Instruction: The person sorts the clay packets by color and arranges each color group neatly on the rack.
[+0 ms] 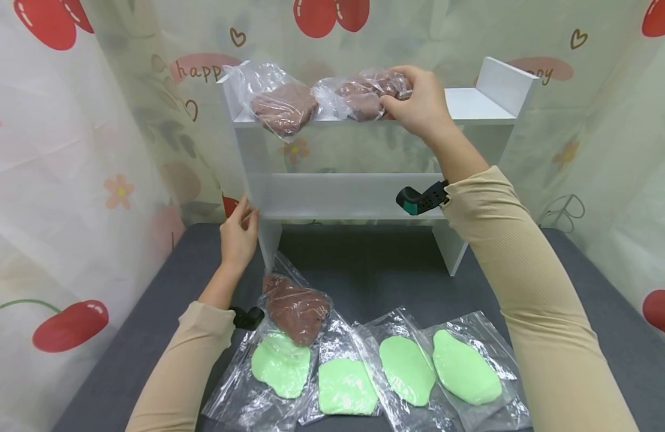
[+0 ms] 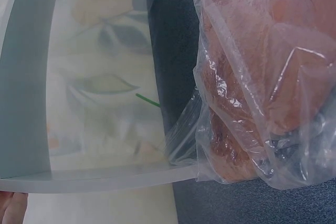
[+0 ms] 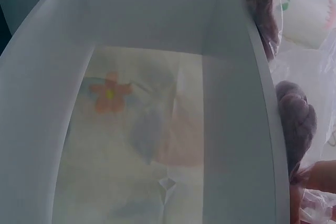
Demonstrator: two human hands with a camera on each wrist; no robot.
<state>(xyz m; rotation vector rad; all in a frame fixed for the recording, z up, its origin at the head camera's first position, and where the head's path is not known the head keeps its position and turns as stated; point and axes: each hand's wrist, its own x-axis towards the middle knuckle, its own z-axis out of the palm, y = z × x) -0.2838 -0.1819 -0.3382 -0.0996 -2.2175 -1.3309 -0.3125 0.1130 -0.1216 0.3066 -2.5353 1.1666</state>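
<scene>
My right hand (image 1: 421, 105) grips a clear bag of brown lumps (image 1: 363, 99) at the front of the top board of a white shelf unit (image 1: 354, 195). In the right wrist view, its fingertips (image 3: 321, 176) meet the bagged lump (image 3: 295, 124). Left of it, a bag with a flat brown lump (image 1: 285, 109) hangs partly over the front edge. My left hand (image 1: 239, 237) touches the outer side of the left panel, fingers pointing up. Below that hand, another bagged brown lump (image 1: 295, 306) lies by the panel's foot, large in the left wrist view.
Several clear bags with flat pale green pieces (image 1: 408, 369) lie in a row at the front of the dark table (image 1: 143, 336). The brown bag overlaps the leftmost green one. Patterned cloth (image 1: 122, 150) hangs around the table, and a thin cable (image 1: 566, 210) sits at the right.
</scene>
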